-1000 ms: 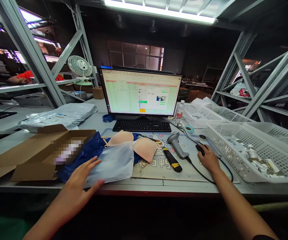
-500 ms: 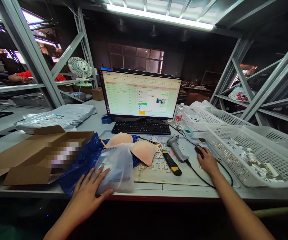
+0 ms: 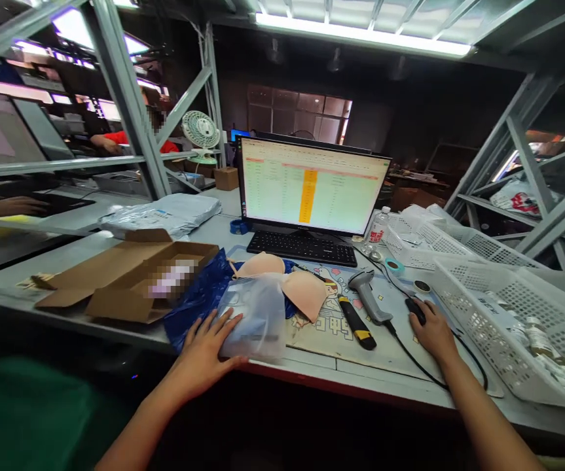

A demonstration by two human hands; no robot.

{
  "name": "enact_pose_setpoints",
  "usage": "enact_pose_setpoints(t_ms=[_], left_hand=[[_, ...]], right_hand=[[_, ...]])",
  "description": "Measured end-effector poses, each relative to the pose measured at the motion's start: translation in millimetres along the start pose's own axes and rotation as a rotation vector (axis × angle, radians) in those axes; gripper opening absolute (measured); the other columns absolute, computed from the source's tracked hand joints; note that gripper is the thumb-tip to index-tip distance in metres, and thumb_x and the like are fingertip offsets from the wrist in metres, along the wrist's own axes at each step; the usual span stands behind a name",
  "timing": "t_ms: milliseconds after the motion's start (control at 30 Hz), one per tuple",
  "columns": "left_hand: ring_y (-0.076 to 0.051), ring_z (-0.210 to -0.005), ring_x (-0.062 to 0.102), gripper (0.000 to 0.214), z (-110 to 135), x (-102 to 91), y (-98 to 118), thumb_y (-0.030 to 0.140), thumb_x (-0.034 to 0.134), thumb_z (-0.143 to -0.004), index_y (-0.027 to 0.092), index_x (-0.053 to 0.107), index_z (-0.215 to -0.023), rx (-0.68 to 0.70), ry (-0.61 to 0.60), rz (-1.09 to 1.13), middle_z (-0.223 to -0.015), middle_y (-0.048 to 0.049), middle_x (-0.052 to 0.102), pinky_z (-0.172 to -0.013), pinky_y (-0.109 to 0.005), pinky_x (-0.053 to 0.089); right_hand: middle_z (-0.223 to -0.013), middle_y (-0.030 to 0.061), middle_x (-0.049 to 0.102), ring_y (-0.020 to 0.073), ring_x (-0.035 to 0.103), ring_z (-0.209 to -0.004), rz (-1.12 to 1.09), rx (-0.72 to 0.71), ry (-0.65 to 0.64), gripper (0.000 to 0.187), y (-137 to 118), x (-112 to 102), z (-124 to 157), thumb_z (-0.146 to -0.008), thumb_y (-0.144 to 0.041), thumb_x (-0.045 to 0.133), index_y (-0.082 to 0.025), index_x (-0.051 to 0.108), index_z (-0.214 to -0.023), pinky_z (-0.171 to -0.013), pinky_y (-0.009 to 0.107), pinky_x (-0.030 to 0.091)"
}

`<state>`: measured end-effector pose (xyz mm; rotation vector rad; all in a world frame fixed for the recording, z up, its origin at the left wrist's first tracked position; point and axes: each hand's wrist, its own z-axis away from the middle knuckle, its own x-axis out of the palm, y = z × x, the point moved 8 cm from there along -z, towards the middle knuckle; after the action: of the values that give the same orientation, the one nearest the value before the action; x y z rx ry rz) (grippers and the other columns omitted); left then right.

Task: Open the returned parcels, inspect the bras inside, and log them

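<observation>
My left hand [image 3: 212, 345] lies with spread fingers on the lower left part of a frosted plastic bag [image 3: 257, 320] at the table's front edge. Behind the bag rests a beige bra [image 3: 306, 294], partly on a crumpled blue plastic bag [image 3: 198, 288]. My right hand [image 3: 434, 333] is curved over a black computer mouse [image 3: 416, 312] on the desk mat [image 3: 311, 337]. Between the hands lie a grey barcode scanner [image 3: 371, 297] and a black and yellow utility knife [image 3: 355, 322]. The monitor [image 3: 277, 190] shows a spreadsheet with an orange column.
An open cardboard box [image 3: 120, 304] with a blurred item inside stands left. Behind it lies a grey plastic parcel [image 3: 179, 210]. A keyboard [image 3: 302, 248] sits under the monitor. White baskets [image 3: 478, 314] with small bottles line the right, near a water bottle [image 3: 378, 226]. Another person's hand [image 3: 14, 207] shows far left.
The view has turned left, so everything sits further right. On the monitor a chat window has gone, leaving the spreadsheet. Both hands keep their places on the bag and the mouse.
</observation>
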<state>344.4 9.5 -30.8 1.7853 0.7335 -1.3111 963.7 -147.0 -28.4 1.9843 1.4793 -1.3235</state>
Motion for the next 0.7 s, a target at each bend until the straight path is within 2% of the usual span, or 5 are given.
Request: enact_pose_setpoints(t_ms=[133,267,467,600,700], left_hand=[[-0.041,-0.164,0.032,0.08,6,-10.4,6,0.044,0.077,-0.088,0.029,0.053,-0.163,0.047,-0.055,0.065,-0.173,-0.0094,0.042,-0.132,-0.067,0.026],[-0.033,-0.156,0.048,0.066,11,-28.0,8,0.013,0.053,-0.091,0.024,0.062,-0.156,0.16,-0.019,0.161,-0.163,-0.0092,0.057,-0.131,-0.061,0.035],[-0.027,-0.146,0.059,0.071,27,-64.0,9,0.003,0.043,-0.087,0.021,0.065,-0.151,0.266,0.186,0.211,-0.154,-0.0077,0.066,-0.127,-0.052,0.045],[-0.026,-0.154,0.05,0.078,56,-62.4,18,-0.004,0.042,-0.08,0.027,0.07,-0.146,0.319,0.333,0.148,-0.158,-0.0045,0.062,-0.13,-0.055,0.038],[-0.028,-0.158,0.044,0.076,80,-40.3,34,-0.005,0.043,-0.084,0.028,0.067,-0.148,0.355,0.311,0.11,-0.164,-0.0054,0.057,-0.132,-0.057,0.032]], right_hand=[[-0.143,0.0254,0.064,0.0419,0.058,-0.138,-0.09,-0.104,0.162,0.065,-25,-42,-13,-0.097,-0.057,0.049,-0.01,0.068,-0.139,-0.119,0.061,0.046],[-0.136,0.0197,0.071,0.0358,0.069,-0.12,-0.283,-0.22,0.054,0.059,-128,-73,-18,-0.098,-0.056,0.057,-0.018,0.067,-0.141,-0.11,0.054,0.053],[-0.134,0.015,0.073,0.0339,0.067,-0.126,-0.58,-0.39,-0.402,0.049,-329,-37,5,-0.092,-0.055,0.066,-0.021,0.073,-0.126,-0.113,0.053,0.051],[-0.101,0.0145,0.079,0.0277,0.075,-0.087,-0.623,-0.231,-0.624,0.06,-384,-4,10,-0.104,-0.069,0.046,-0.017,0.074,-0.111,-0.075,0.042,0.063],[-0.109,0.0129,0.079,0.0204,0.072,-0.068,-0.674,-0.163,-0.848,0.065,-405,13,29,-0.101,-0.07,0.055,-0.017,0.064,-0.138,-0.052,0.031,0.056]])
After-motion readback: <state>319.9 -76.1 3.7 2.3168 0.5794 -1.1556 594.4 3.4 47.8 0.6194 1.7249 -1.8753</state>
